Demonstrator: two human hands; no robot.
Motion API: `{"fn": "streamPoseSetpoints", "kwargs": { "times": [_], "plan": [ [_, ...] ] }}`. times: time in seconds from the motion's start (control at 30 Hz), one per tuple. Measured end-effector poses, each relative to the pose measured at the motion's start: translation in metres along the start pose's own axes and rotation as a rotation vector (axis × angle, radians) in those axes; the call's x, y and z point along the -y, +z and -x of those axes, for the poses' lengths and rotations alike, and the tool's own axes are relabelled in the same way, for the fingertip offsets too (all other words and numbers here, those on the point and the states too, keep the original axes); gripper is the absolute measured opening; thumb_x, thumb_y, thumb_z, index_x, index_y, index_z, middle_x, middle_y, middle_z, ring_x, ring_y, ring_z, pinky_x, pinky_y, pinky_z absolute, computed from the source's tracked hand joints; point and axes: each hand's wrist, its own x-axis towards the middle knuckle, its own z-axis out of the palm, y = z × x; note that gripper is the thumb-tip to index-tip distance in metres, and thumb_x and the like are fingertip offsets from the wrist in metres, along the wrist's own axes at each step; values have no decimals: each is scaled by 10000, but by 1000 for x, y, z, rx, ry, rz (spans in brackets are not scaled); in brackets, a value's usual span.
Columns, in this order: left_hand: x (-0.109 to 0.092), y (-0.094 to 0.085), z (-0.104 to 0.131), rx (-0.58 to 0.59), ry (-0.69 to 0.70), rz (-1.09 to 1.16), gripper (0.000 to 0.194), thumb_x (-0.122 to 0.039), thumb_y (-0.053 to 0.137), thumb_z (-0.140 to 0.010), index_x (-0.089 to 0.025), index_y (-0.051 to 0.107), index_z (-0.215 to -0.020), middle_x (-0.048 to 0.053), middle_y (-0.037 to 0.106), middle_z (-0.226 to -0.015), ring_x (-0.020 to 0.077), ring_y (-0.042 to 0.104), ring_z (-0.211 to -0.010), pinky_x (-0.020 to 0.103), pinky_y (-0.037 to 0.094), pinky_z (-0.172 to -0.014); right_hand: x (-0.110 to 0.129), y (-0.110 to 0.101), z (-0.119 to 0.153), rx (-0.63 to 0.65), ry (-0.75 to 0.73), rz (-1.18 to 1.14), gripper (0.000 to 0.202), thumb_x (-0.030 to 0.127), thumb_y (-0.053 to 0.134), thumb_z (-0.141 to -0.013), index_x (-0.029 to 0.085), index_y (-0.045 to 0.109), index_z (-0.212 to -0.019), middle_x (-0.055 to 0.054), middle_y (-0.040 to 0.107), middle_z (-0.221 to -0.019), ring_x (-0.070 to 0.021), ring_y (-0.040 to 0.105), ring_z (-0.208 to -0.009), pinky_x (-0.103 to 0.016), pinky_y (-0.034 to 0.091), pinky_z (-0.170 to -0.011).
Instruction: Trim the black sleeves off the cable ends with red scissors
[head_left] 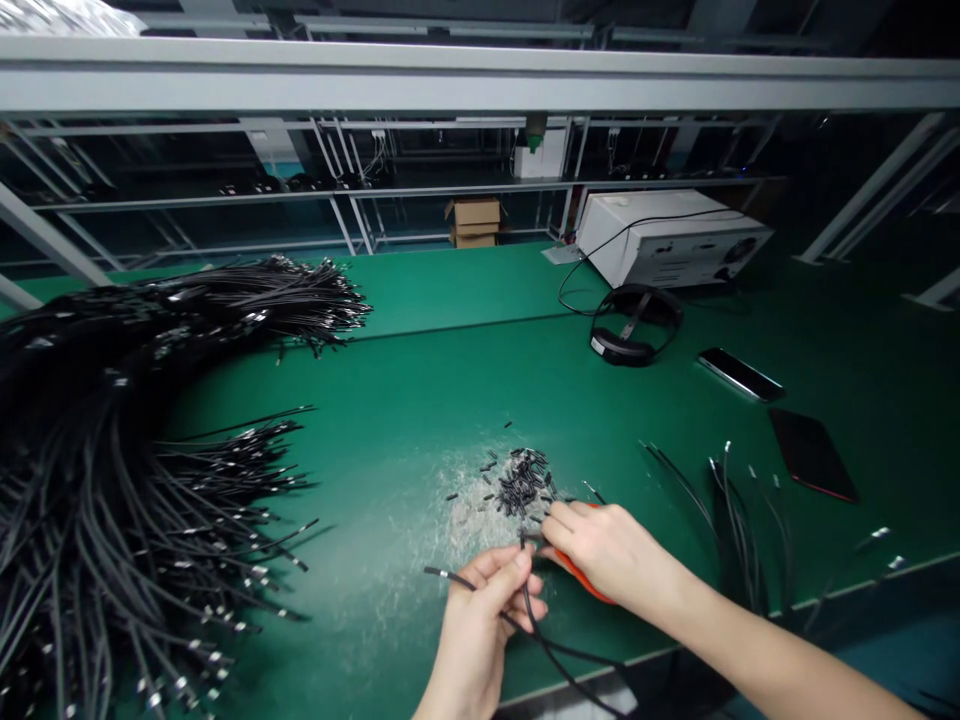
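Observation:
My left hand (491,610) is closed on a black cable (529,600), pinching it between thumb and fingers. One cable end with a white band sticks out to the left, and the other end points up near the thumb. Just to the right, my right hand (592,545) is wrapped round an orange-handled hand tool (585,578). Its jaws are mostly hidden by the fingers, so I cannot tell its exact kind. Short black cut pieces (523,482) lie in a heap just beyond both hands, amid pale thread-like scraps (472,520) on the green mat.
A large bundle of black cables (90,480) covers the left side. Several cables (731,520) lie at the right front edge. Farther back are a black headset (634,325), a phone (741,375), a dark flat slab (812,453) and a white box-shaped machine (667,240). A metal beam (480,80) crosses above.

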Motion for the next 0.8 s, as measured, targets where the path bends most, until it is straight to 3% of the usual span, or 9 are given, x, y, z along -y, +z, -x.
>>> {"fn": "streamPoseSetpoints", "kwargs": {
  "times": [0.43,0.67,0.8],
  "plan": [
    [4,-6,-8,-14,41,-26,206,-266,720,-684,-97,657,-784,36,660,-583,78,576,-454,149,388,-422,-6,-3,-8,90,-4,20,107,263,485,-886,189,528,-822,-22,601,-779,-167,592,-660,-248,298,-483],
    [7,-9,-20,9,54,-8,188,-265,709,-695,-103,661,-776,38,659,-602,77,570,-479,155,397,-451,-12,1,-19,148,31,-84,113,233,468,-879,175,559,-843,-58,633,-803,-186,615,-702,-238,349,-558],
    [7,-11,-22,22,38,2,197,-275,706,-697,-106,671,-794,37,655,-619,79,573,-497,156,403,-464,-20,0,-22,156,60,-198,156,293,492,-857,186,588,-794,-52,650,-777,-190,624,-674,-242,358,-560]
  ]
}}
